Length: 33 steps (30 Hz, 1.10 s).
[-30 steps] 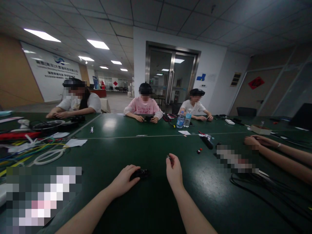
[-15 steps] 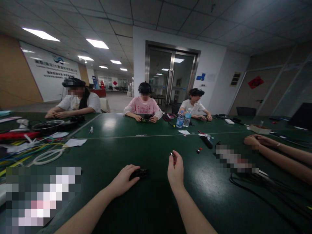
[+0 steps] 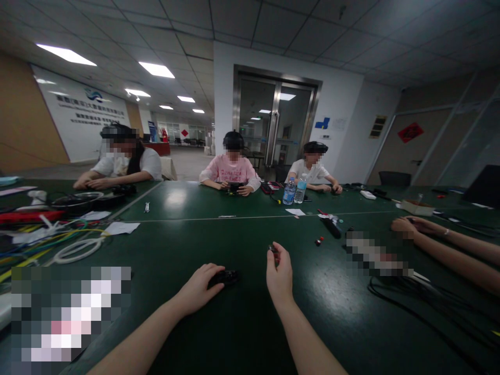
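The white wall panel [image 3: 84, 117] at left carries a blue emblem [image 3: 94, 95] above Chinese and Latin lettering; the top line appears to include 大数据. The red diamond sign [image 3: 410, 133] on the right-hand door [image 3: 398, 159] appears to read 福. Lettering on the pink shirt [image 3: 231, 172] and bottle labels [image 3: 289, 196] is illegible.

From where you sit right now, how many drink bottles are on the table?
2: a blue-labelled bottle and, just right of it, a paler bottle, both upright on the far part of the green table. Others may be hidden.
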Available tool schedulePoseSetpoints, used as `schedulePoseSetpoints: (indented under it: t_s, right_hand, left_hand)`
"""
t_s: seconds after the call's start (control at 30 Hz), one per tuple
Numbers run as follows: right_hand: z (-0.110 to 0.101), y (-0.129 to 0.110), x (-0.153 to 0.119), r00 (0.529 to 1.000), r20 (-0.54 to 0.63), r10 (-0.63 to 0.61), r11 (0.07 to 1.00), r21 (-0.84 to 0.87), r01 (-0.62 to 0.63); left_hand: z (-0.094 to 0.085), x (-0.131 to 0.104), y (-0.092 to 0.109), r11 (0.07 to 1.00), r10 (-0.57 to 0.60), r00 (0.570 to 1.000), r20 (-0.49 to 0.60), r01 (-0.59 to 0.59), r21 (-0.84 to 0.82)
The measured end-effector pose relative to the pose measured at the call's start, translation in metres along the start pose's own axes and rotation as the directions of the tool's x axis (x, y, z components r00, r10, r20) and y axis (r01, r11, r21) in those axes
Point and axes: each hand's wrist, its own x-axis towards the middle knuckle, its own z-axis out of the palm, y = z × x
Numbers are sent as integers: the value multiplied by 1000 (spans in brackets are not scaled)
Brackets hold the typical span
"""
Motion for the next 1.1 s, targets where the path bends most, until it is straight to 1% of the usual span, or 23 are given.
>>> schedulePoseSetpoints:
  t_s: [0.17,0.27,0.37,0.47,0.53,0.6,0.73,0.9,1.0,1.1]
  right_hand:
    - [2,2,0,999,2,-36,999,-12,36]
    - [3,4,0,999,5,-43,999,-20,43]
    - [4,5,-1,999,30,-28,999,-26,29]
    - [5,6,-1,998,60,-29,999,-38,31]
    - [7,6,-3,994,105,-25,998,-51,30]
    - [9,7,-5,984,178,-8,997,-72,21]
    - [15,7,-12,950,312,21,990,-140,25]
    - [22,1,-24,910,413,46,986,-162,24]
    - [27,-5,-29,891,455,7,985,-156,71]
    - [32,-9,-31,873,483,-75,970,-166,175]
  left_hand:
    - [2,1,-4,1000,4,1000,-7,-4,3]
    - [4,3,-8,1000,28,1000,-15,-28,8]
    - [5,4,-9,999,51,998,-32,-51,16]
    - [4,3,-6,999,39,999,-30,-38,13]
    - [3,3,-4,999,32,999,-27,-32,13]
    - [2,2,-2,999,35,999,-30,-35,17]
    - [1,2,1,1000,25,999,-21,-25,12]
    - [1,2,4,1000,17,1000,-26,-17,22]
    - [1,2,3,999,30,999,-38,-29,29]
    - [2,2,2,998,47,998,-47,-45,32]
